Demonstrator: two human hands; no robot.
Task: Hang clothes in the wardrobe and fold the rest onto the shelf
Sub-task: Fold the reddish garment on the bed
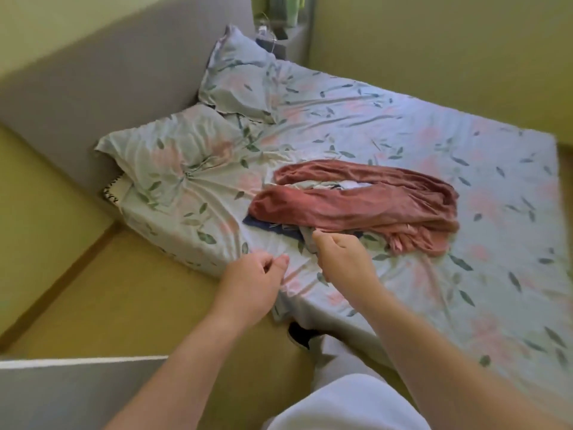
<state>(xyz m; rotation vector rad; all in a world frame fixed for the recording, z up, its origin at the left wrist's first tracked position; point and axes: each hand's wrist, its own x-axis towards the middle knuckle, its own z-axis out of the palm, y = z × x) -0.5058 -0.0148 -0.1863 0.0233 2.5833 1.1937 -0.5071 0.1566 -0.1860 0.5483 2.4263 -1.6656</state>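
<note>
Clothes lie in a loose heap in the middle of the bed point(434, 135), on its flowered sheet. The largest piece is a rust-pink garment point(356, 209), bunched into a long curve with pale fabric showing in its hollow. A dark blue piece point(263, 225) pokes out from under its near left end. At the near edge of the heap the right hand point(341, 256) is closed in a fist, its fingers curled round a fold of grey cloth point(307, 242) that runs back under the pink garment. The left hand point(251, 277) is just beside it, over the near edge of the mattress, fingers curled in towards the thumb; whether they pinch the sheet cannot be told. Two pillows point(173, 156) in the same flowered print lean against the grey headboard point(108, 57). Below the arms are a pale trouser leg point(341, 352) and a dark shoe point(299, 335) on the yellowish floor point(124, 290).
</note>
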